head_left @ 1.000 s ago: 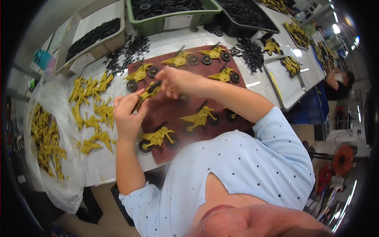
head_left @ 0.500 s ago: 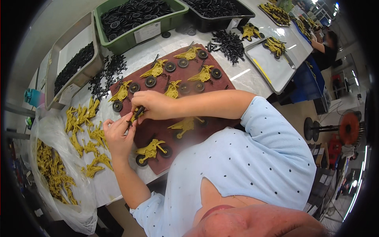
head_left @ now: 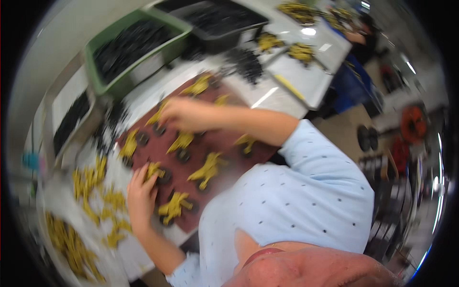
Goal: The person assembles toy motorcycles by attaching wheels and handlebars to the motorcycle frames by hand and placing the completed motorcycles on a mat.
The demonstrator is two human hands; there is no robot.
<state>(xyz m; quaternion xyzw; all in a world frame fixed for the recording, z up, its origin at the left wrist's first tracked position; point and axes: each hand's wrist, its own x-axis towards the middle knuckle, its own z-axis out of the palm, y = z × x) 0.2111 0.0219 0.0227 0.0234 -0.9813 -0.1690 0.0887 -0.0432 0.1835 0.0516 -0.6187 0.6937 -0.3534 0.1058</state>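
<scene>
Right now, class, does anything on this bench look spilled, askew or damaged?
Small loose black parts lie heaped on the white tabletop outside the black rectangular bin; this looks like spillage, though it may be deliberate. Blur would hide any fine damage to the yellow toy motorcycles.

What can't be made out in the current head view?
All in the head view:
Whether the left hand grips or merely touches the yellow toy motorbike: covering fingers and blur hide it.
Whether the right hand holds anything: its own back and blur hide it.
Individual black parts in the green bin: blurred.
The co-worker's hands: too small and blurred.
</scene>
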